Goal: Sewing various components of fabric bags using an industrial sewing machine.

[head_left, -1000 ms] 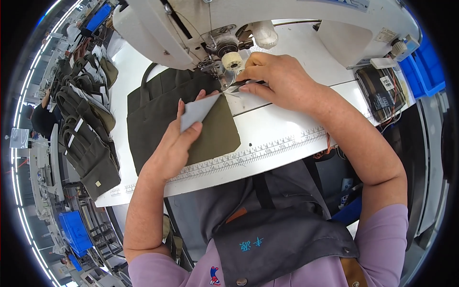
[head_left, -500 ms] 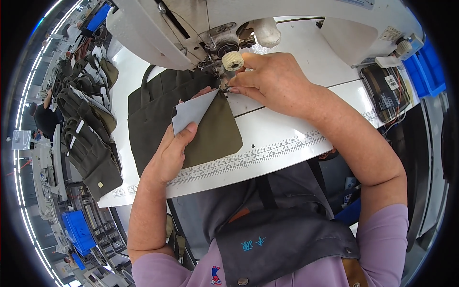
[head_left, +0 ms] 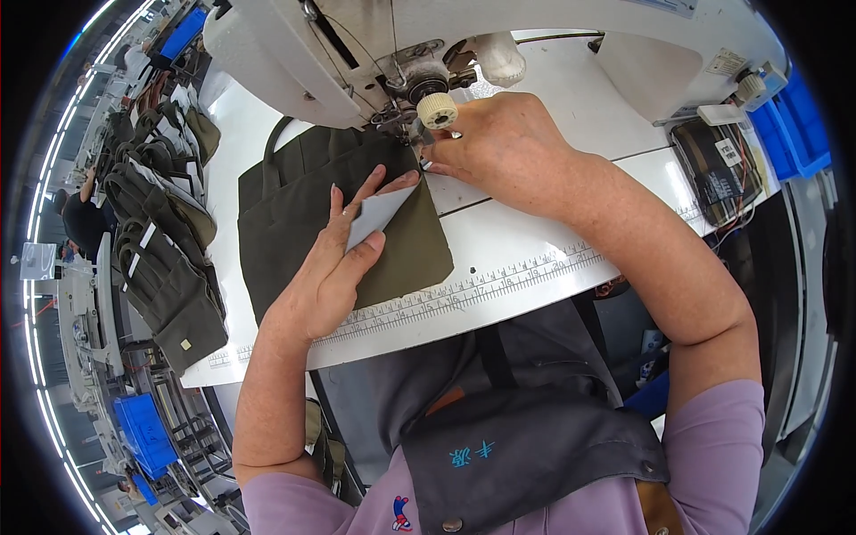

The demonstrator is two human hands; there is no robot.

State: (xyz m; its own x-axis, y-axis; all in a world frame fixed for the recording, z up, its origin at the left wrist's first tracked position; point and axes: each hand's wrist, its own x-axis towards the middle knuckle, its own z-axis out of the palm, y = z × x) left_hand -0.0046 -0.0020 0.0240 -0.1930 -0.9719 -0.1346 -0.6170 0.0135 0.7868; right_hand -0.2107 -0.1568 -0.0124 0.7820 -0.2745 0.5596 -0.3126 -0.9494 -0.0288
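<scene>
My left hand (head_left: 339, 267) lies across a dark olive fabric bag piece with handles (head_left: 294, 214), thumb and fingers closed on a folded pale grey piece (head_left: 379, 214) that forms a narrow triangle over the fabric. My right hand (head_left: 499, 160) is pinched at the triangle's tip, beside the sewing machine's needle area (head_left: 397, 125); it grips something small and shiny, mostly hidden by the fingers. The white machine head (head_left: 276, 62) with its cream knob (head_left: 437, 110) overhangs both hands. A printed ruler (head_left: 481, 282) runs along the front of the white table (head_left: 624, 192).
At the left lies a pile of similar olive bag pieces (head_left: 169, 294). At the right edge are a dark stacked bundle (head_left: 709, 169) and a blue bin (head_left: 794, 134). Another person in dark clothing (head_left: 80, 223) is at the far left, with machines and blue crates (head_left: 147, 432) beyond.
My left fingers have shifted up and right, showing more above the grey piece, which now looks narrower than half a second ago. My right hand has edged slightly up and left.
</scene>
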